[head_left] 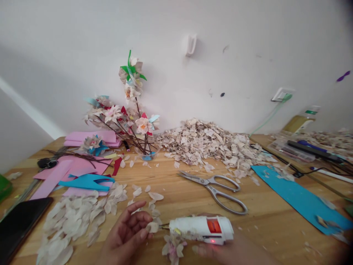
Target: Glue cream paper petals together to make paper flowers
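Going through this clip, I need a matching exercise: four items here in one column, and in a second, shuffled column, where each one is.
Items:
1. White glue gun
2. Steel scissors
3. Blue card strip
4. Pile of pale petals

Places:
A. Against the wall
B. In the right hand
C. Flat at the table's right side
D. On the table, beyond the glue gun

Pairs: 1-B, 2-D, 3-C, 4-A

This is a craft workspace, with a long wooden table (264, 209) pushed against a plain white wall (220, 73) and a wall socket (281, 94) at upper right. Sheets of coloured paper (74, 169) and finished paper flowers (124, 117) sit left of center, while a heap of petal scraps (204, 143), scissors (212, 189) and a glue gun (201, 229) cover the middle and foreground.
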The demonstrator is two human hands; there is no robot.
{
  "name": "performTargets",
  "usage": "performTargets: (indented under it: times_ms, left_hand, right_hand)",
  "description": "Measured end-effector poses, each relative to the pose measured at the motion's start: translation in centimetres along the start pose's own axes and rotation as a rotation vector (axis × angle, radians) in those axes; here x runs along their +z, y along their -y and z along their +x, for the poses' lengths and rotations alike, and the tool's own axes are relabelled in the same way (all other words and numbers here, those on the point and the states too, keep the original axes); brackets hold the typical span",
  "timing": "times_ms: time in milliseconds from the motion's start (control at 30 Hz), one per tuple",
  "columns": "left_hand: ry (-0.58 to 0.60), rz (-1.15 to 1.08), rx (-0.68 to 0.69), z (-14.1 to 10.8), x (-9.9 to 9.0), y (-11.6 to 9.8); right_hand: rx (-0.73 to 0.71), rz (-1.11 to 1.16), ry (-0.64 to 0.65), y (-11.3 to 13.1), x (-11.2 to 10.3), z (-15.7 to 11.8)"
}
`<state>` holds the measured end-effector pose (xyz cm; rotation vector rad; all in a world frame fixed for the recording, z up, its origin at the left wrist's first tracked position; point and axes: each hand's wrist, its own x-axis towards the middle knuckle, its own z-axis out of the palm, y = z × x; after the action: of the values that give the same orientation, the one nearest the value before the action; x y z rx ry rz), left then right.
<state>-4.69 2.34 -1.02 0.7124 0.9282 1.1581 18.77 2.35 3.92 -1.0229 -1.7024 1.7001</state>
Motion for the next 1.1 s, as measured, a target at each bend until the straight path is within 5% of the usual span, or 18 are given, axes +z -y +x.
performTargets:
  times_ms: [733, 1100]
  left_hand:
    - [-0.067, -0.043, 0.097, 0.14, 0.57, 0.74]
    - [-0.037, 0.004, 0.011, -0.12, 0.21, -0.12]
  right_hand:
    - [0.004, -0.016, -0.017, -0.07, -0.02, -0.14]
    - [0.021, -0.034, -0.020, 0.25, 0.26, -0.21]
